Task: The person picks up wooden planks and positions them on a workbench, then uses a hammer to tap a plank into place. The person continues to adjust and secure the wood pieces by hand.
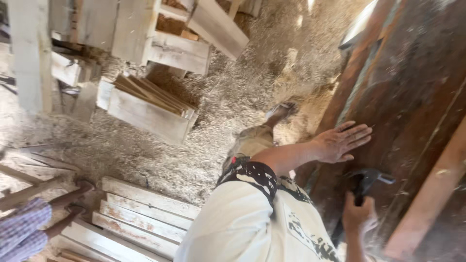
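Two hands work at the big dark wooden slab [412, 97] on the right: the left hand [340, 143] lies flat on it with fingers spread wide, holding nothing. Just nearer, the right hand [358, 213] is clenched around the handle of a dark hammer [365, 180], whose head rests against the slab. Sawdust [228, 102] covers the floor, with pale planks [141, 218] near left and another person's sandalled feet [80, 196] beside them.
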